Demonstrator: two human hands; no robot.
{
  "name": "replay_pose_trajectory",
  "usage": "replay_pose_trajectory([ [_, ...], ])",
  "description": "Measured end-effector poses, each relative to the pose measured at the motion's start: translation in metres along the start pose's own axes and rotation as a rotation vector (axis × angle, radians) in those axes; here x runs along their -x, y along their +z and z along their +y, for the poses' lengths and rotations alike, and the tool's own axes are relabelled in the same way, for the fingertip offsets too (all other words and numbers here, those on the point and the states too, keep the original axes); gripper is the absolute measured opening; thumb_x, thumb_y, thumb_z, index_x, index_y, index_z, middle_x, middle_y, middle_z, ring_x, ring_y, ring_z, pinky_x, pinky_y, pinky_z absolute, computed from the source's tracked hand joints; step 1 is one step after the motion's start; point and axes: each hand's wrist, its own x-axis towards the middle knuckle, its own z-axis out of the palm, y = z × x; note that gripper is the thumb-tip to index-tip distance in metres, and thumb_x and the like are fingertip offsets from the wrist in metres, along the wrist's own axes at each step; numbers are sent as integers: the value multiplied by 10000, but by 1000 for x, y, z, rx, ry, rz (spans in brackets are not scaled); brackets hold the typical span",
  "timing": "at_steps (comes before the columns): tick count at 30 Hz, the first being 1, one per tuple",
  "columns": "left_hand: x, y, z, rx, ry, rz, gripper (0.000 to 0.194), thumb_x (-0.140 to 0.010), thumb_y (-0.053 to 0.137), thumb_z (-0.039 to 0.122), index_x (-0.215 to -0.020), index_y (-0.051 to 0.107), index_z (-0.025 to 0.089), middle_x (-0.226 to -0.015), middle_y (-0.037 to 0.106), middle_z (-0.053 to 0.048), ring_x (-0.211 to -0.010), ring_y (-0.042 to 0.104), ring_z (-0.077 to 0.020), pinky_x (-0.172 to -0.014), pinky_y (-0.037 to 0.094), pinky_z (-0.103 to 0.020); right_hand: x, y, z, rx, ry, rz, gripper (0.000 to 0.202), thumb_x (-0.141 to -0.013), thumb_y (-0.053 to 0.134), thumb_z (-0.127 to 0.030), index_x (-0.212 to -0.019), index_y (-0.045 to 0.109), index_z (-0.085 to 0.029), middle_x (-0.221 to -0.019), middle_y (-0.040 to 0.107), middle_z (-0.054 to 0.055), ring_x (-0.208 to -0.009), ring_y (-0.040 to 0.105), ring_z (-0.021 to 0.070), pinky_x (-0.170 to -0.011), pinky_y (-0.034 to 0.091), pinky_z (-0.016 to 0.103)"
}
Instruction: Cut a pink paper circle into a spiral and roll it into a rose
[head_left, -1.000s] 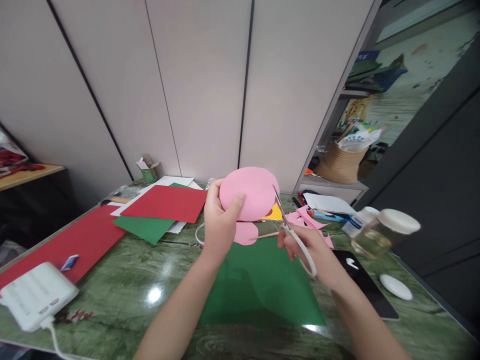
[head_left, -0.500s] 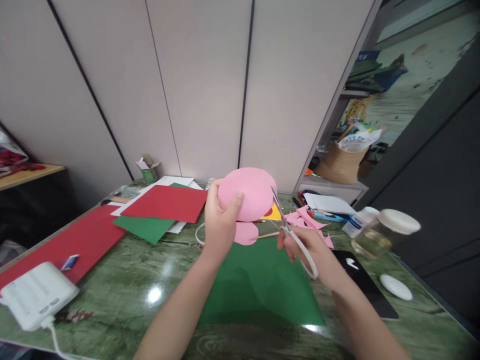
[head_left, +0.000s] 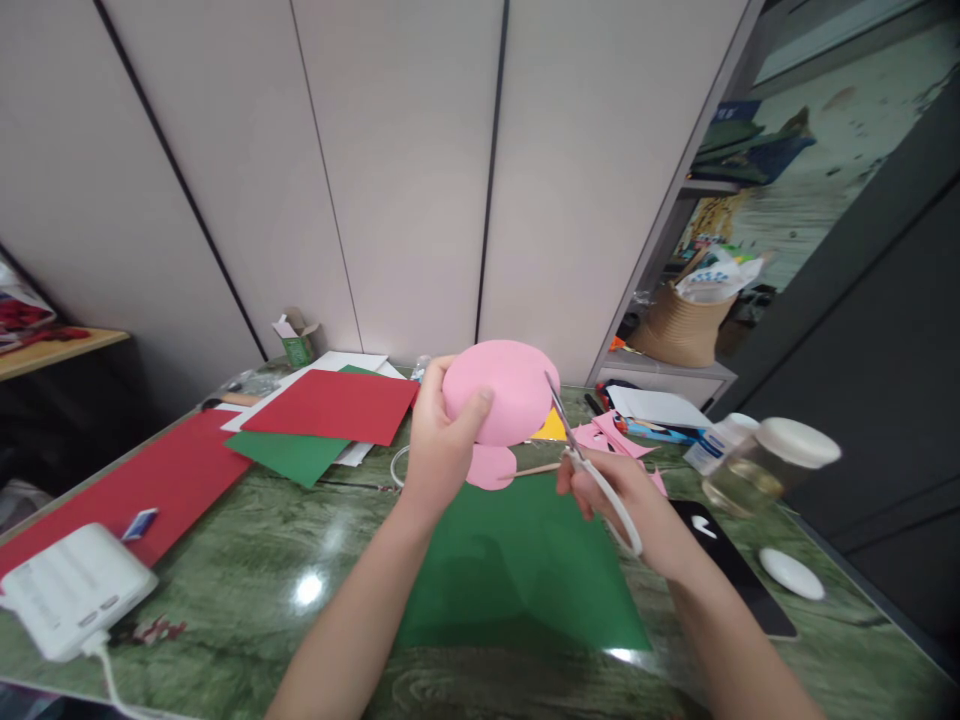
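Observation:
My left hand (head_left: 444,432) pinches a pink paper oval (head_left: 504,378) by its left side, thumb on the front, holding it up above the table. My right hand (head_left: 611,488) grips white-handled scissors (head_left: 574,445), with fingers in the loops. The blades reach the right edge of the oval, and their tips lie over it. Below the oval, a smaller pink paper round (head_left: 491,468) rests at the top edge of a green paper sheet (head_left: 525,580). A thin wooden stick (head_left: 534,470) lies beside it. Part of a yellow piece (head_left: 553,426) shows behind the blades.
Pink scraps (head_left: 611,438) lie beyond my right hand. To the right are a lidded jar (head_left: 765,470), a black pad (head_left: 739,570) and a white mouse (head_left: 792,574). On the left are red paper (head_left: 330,405) and a white charger (head_left: 79,590). Cabinet panels (head_left: 405,180) rise behind.
The pink oval and my left hand have shifted slightly right and down. My right hand and the scissors have moved a little to the right with them.

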Motion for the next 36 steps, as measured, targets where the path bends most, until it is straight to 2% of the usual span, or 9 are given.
replay_pose_trajectory([
  [16, -3, -1, 1, -10, 42, 63, 275, -740, 640, 322, -963, 535, 199, -938, 579, -50, -865, 568, -183, -723, 492, -297, -1, -2, 3, -9, 45, -47, 454, -861, 426, -579, -717, 536, -163, -550, 424, -36, -521, 387, 113, -486, 279, 232],
  [22, -3, -2, 0, -15, 27, 38, 243, -757, 628, 315, -954, 542, 202, -929, 576, -46, -866, 559, -184, -722, 489, -302, 0, -2, 0, 2, 26, -56, 470, -859, 416, -593, -728, 538, -159, -558, 406, -33, -525, 372, 114, -485, 255, 238],
  [30, -1, -3, 1, -14, -21, -72, 207, -791, 602, 302, -966, 547, 207, -927, 572, -32, -865, 542, -168, -703, 460, -272, -1, -1, -3, 39, 1, -20, 537, -842, 387, -653, -719, 542, -154, -555, 423, -29, -532, 380, 118, -500, 250, 248],
  [36, -2, -3, 2, -15, -8, -51, 220, -775, 617, 302, -962, 552, 208, -927, 579, -34, -851, 548, -166, -698, 466, -274, 0, -4, 0, 39, 27, -59, 515, -855, 383, -635, -747, 541, -157, -559, 408, -27, -528, 358, 116, -486, 244, 250],
])
